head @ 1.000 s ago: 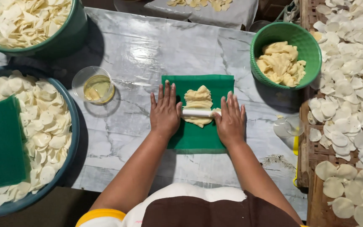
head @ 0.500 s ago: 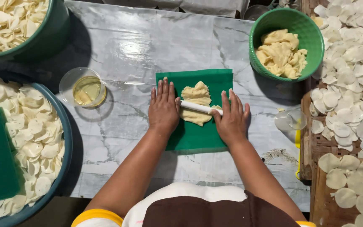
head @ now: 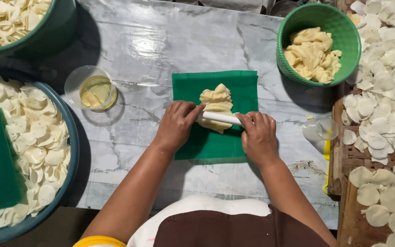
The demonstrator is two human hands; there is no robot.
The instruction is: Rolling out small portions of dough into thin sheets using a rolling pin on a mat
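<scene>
**Rolling dough on the green sheet**

Marble-patterned bench (head: 161, 45), covered in clear film, carries everything. Left edge: a big blue basin (head: 72, 151) heaped with thin pale discs, a green sheet lying on them. Top left, a green tub (head: 56, 32) of the same discs. Right side: a woven tray (head: 344, 155) spread with more discs, laid flat. Top right, a green bowl (head: 293, 73) holding lumps of yellow dough.

Centre of the bench: a green plastic sheet (head: 216, 146), flat and square to the person. On it sits a lump of dough (head: 216, 98), partly flattened. Across its near end lies a white roller (head: 220, 118).

Left hand (head: 177, 126) curls over the roller's left end; right hand (head: 259, 137) presses on the right end. Hands apart, both closed down on the roller.

Small glass bowl of yellowish oil (head: 92, 89) stands left of the sheet.

Judgement: even pressure from both hands and a level roller would keep the thickness uniform; the sheet should stay flat and unshifted.
</scene>
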